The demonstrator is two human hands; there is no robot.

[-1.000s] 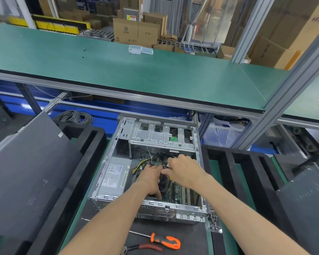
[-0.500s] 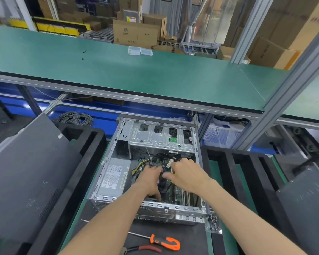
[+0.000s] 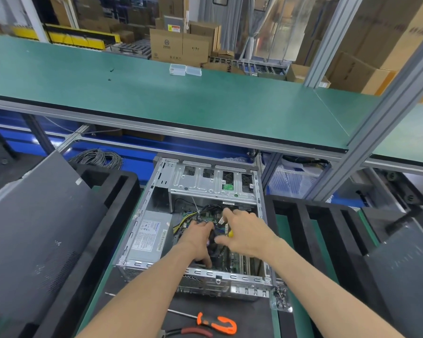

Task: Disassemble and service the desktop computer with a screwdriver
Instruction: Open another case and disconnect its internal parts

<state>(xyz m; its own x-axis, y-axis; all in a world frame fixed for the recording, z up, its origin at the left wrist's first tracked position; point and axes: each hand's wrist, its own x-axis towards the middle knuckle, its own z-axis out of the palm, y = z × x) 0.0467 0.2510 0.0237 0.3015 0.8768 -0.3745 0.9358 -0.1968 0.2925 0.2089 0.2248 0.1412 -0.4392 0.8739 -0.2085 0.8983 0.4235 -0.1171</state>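
While both hands are reached into the open desktop computer (image 3: 154, 230), the left hand (image 3: 197, 242) is curled around the dark cooler fan (image 3: 213, 240). Something small and yellow is pinched by the right hand (image 3: 244, 232). Nearer than both wrists, the orange screwdriver (image 3: 215, 323) is left on the mat.

Open-topped computer case (image 3: 142, 240), reachable from above. Blocked at 12 o'clock by the drive cage (image 3: 213, 184) and overhanging green shelf (image 3: 181, 103); at 9 by the power supply (image 3: 152, 237); centre filled by cables (image 3: 205, 211) and both hands. Flanked at 3 and 9 by black foam trays (image 3: 327, 230). Screwdriver (image 3: 215, 323) lying at 6.
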